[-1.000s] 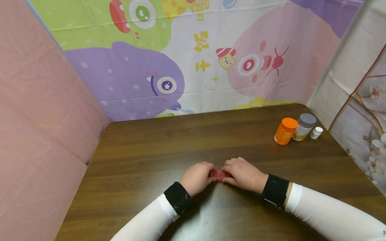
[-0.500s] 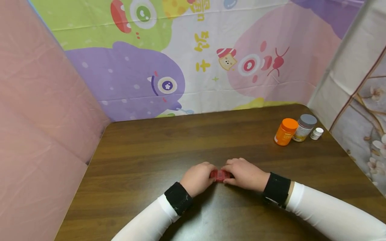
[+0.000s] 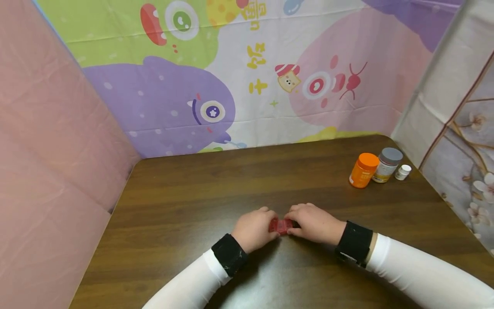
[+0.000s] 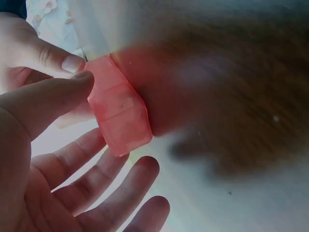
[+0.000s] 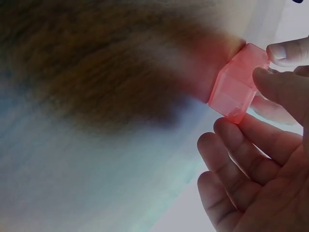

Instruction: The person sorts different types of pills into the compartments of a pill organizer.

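Note:
Between my two hands, low over the table, is a small translucent red pill box (image 3: 281,226) with divided compartments. My left hand (image 3: 252,229) holds its left end, thumb on the near side and fingers at the far side. At the right end, my right hand (image 3: 314,224) pinches it the same way. The left wrist view shows the box (image 4: 120,113) with angled faces and dividing lines, the left thumb at its edge and the other fingers spread below. In the right wrist view the box (image 5: 236,87) looks closed; its contents cannot be made out.
At the back right of the brown wooden table (image 3: 193,189) stand an orange bottle (image 3: 362,172), a grey-lidded jar (image 3: 387,166) and a small white bottle (image 3: 403,172). A cartoon-printed cloth (image 3: 254,124) hangs behind the table, and a pink cloth (image 3: 61,171) at the left.
My left thumb has shifted slightly toward the near side of the pill box and rightward. Both hands otherwise keep their place, and the head view tilts a little.

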Demonstrator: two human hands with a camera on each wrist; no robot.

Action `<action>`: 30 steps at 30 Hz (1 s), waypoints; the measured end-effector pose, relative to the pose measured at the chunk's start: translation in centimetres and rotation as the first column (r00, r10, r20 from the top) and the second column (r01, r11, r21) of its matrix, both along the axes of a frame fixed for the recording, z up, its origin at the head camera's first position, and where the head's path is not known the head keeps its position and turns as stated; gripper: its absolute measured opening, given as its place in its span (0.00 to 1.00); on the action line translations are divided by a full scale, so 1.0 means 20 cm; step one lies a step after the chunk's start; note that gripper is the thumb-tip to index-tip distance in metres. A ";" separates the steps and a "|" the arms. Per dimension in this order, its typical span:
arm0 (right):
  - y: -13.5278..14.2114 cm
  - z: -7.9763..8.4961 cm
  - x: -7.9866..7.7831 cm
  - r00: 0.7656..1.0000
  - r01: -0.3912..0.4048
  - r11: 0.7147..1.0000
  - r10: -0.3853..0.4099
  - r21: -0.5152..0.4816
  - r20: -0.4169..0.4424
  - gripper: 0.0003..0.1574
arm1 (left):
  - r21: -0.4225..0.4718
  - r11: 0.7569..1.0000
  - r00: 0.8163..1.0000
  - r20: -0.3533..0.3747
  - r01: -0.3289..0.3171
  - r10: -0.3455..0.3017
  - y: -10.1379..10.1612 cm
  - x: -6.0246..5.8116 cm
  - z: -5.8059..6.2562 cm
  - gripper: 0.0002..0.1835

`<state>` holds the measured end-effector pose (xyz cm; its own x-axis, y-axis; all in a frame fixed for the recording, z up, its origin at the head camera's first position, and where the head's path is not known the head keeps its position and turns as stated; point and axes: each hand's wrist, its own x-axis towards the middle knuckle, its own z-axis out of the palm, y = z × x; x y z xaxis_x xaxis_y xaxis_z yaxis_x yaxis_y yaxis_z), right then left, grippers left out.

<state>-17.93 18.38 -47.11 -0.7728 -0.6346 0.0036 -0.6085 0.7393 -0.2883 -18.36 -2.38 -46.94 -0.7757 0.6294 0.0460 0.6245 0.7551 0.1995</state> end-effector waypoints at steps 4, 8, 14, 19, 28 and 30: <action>0.00 0.00 0.01 1.000 -0.010 1.000 0.010 -0.009 -0.011 0.17 | -0.029 1.000 1.000 -0.031 -0.001 0.000 0.02 0.00 -0.01 0.20; 0.00 0.00 0.01 1.000 -0.014 1.000 0.014 -0.024 -0.015 0.16 | -0.033 0.999 0.998 -0.060 0.006 -0.008 0.05 0.00 -0.02 0.17; 0.00 -0.01 0.01 1.000 -0.005 0.999 0.005 -0.035 -0.007 0.15 | -0.013 1.000 0.996 -0.090 0.029 -0.030 0.06 0.00 -0.01 0.11; 0.00 -0.01 0.00 1.000 -0.009 0.999 0.009 -0.041 -0.008 0.14 | -0.023 0.999 0.991 -0.125 0.044 -0.046 0.06 0.01 -0.02 0.12; 0.00 -0.02 0.00 1.000 -0.009 0.999 0.009 -0.040 -0.010 0.12 | 0.030 0.994 0.983 -0.157 0.103 -0.097 0.05 -0.01 0.00 0.11; 0.00 -0.02 0.00 1.000 -0.011 0.999 0.010 -0.037 -0.013 0.12 | 0.050 0.995 0.991 -0.110 0.084 -0.078 0.05 -0.02 0.01 0.10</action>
<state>-17.86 18.43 -47.45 -0.7659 -0.6419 0.0371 -0.6200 0.7220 -0.3072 -18.83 -1.47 -46.71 -0.7110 0.6842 0.1624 0.7032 0.6911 0.1672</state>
